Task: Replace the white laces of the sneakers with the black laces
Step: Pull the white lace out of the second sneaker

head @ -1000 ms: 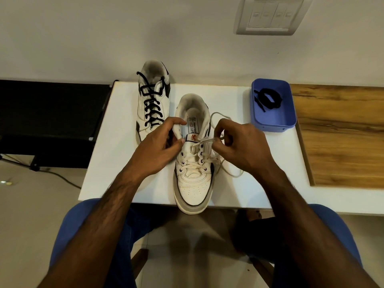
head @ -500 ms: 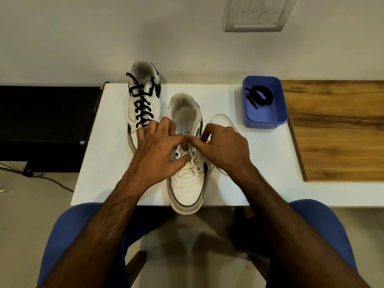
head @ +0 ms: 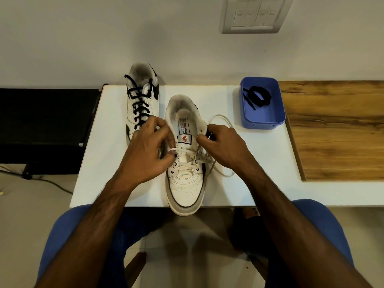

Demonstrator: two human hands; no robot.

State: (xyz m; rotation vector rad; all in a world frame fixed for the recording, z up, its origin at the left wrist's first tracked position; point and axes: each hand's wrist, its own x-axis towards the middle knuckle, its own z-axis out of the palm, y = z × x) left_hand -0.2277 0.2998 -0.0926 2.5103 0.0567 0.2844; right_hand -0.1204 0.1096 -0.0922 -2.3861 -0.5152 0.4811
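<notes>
A white sneaker (head: 185,183) with a white lace (head: 218,163) lies in front of me on the white table (head: 249,183), toe over the near edge. My left hand (head: 145,154) pinches the lace at the sneaker's left upper eyelets. On the right side, my right hand (head: 224,146) grips the lace, and loose loops trail onto the table. A second sneaker (head: 143,94) with black laces stands behind on the left. One coiled black lace (head: 258,96) rests in a blue tray (head: 264,119) at the right.
A wooden surface (head: 336,129) adjoins the table on the right. A black unit (head: 45,121) stands at the left. The wall behind carries a switch plate (head: 255,13). My knees in blue trousers are below the table edge.
My hands were together over the middle eyelets; they have since drawn apart to the sneaker's two sides, uncovering the tongue label. The upper eyelets show less lace than before.
</notes>
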